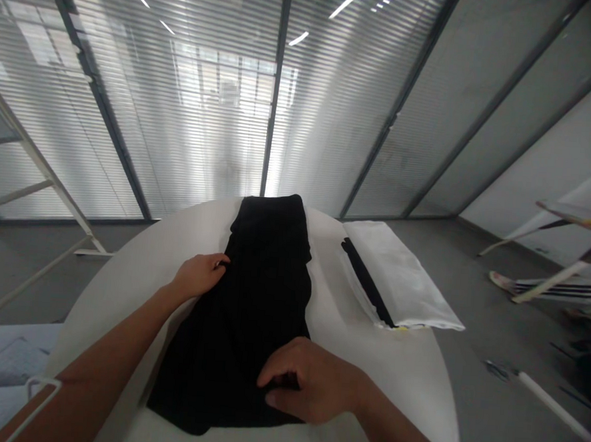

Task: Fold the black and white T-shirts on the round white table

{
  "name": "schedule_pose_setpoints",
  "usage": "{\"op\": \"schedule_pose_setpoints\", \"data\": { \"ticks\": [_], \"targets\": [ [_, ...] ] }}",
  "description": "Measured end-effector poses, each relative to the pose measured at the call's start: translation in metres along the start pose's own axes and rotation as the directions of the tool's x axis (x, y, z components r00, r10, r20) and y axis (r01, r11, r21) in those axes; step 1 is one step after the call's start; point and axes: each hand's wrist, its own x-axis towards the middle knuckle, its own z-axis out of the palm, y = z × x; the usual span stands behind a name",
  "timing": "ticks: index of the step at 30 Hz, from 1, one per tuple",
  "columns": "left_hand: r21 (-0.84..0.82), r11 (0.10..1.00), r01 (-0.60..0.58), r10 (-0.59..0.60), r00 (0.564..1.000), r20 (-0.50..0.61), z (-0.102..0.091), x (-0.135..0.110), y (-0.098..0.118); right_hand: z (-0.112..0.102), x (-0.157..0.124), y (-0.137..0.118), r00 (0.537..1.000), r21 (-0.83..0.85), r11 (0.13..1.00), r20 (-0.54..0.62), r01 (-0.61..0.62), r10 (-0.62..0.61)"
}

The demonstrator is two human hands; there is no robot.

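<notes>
A black garment (255, 298) lies lengthwise on a round white table (137, 265), stretching from the far edge toward me. My left hand (199, 275) rests at the garment's left edge about halfway along, fingers curled and pinching the fabric. My right hand (310, 382) sits on the near right part of the garment, fingers bent and gripping the cloth near its lower edge.
A folded white item with a black strip (397, 277) lies on the table's right side, hanging over the edge. A white metal frame (32, 185) stands at left. At right are a person's shoe and striped leg (552, 288), and a white rod (554, 407) on the floor.
</notes>
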Motion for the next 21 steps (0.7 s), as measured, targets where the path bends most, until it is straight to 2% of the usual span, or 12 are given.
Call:
{"op": "schedule_pose_setpoints", "data": {
  "ticks": [4,7,9,11,13,15,17,19,21],
  "targets": [
    [0.080,0.989,0.124,-0.121,0.992,-0.044,-0.002,0.000,0.002,-0.006,-0.003,0.001,0.996,-0.001,0.998,-0.057,-0.064,0.064],
    [0.074,0.971,0.225,-0.224,0.974,-0.031,-0.007,-0.002,0.004,-0.012,-0.002,0.003,0.966,-0.092,0.976,-0.184,-0.199,0.180],
    [0.005,0.976,0.218,-0.218,0.975,0.042,-0.012,-0.005,0.006,-0.016,-0.001,0.008,0.898,-0.248,0.892,-0.334,-0.378,0.287],
    [-0.074,0.980,0.185,-0.171,0.972,0.162,-0.018,-0.010,0.008,-0.019,-0.003,0.017,0.805,-0.369,0.740,-0.447,-0.563,0.389],
    [-0.121,0.977,0.178,-0.134,0.944,0.301,-0.024,-0.016,0.011,-0.023,-0.007,0.026,0.729,-0.409,0.611,-0.482,-0.678,0.486],
    [-0.164,0.971,0.172,-0.084,0.892,0.444,-0.030,-0.023,0.014,-0.027,-0.013,0.033,0.699,-0.398,0.576,-0.459,-0.714,0.549],
    [-0.237,0.957,0.166,-0.003,0.823,0.568,-0.037,-0.029,0.016,-0.032,-0.020,0.035,0.739,-0.345,0.656,-0.378,-0.671,0.557],
    [-0.298,0.939,0.173,0.071,0.748,0.660,-0.041,-0.034,0.017,-0.036,-0.026,0.032,0.817,-0.235,0.785,-0.232,-0.574,0.528],
    [-0.318,0.935,0.159,0.126,0.687,0.715,-0.043,-0.038,0.018,-0.039,-0.030,0.027,0.880,-0.094,0.876,-0.089,-0.473,0.466]
  ]
}}
